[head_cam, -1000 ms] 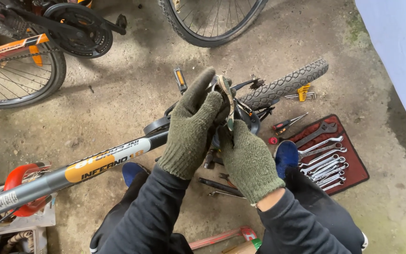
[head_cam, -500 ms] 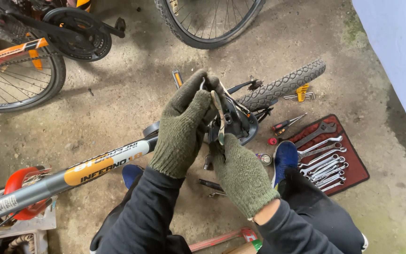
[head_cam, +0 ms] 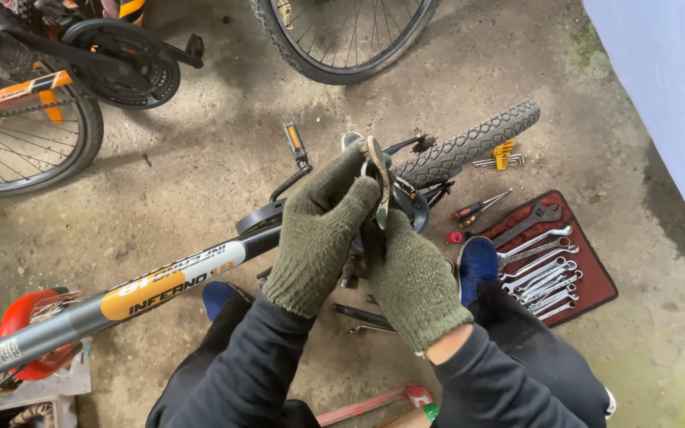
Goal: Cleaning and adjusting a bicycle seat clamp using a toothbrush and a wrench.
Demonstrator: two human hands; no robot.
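My left hand [head_cam: 320, 234], in a green knit glove, is closed over the top of a thin curved metal part [head_cam: 377, 181]. This part stands upright above the rear hub of an upturned bicycle. My right hand [head_cam: 412, 279], gloved the same way, grips the part's lower end from below, pressed against the left hand. The bicycle's grey and orange frame tube [head_cam: 144, 289] runs from the lower left up to my hands. Its knobbly rear tyre [head_cam: 469, 144] sticks out just behind them. What the fingers pinch underneath is hidden.
A red tool roll [head_cam: 596, 273] with several wrenches lies on the concrete at the right. Beside it are screwdrivers [head_cam: 479, 208] and yellow hex keys [head_cam: 503, 154]. A pedal [head_cam: 293, 141] stands up left of my hands. Another bicycle [head_cam: 57, 71] and a wheel [head_cam: 342, 40] stand at the top.
My right hand has slid down from beside the left hand to below it. The left hand stays on the part, and the view has shifted slightly.
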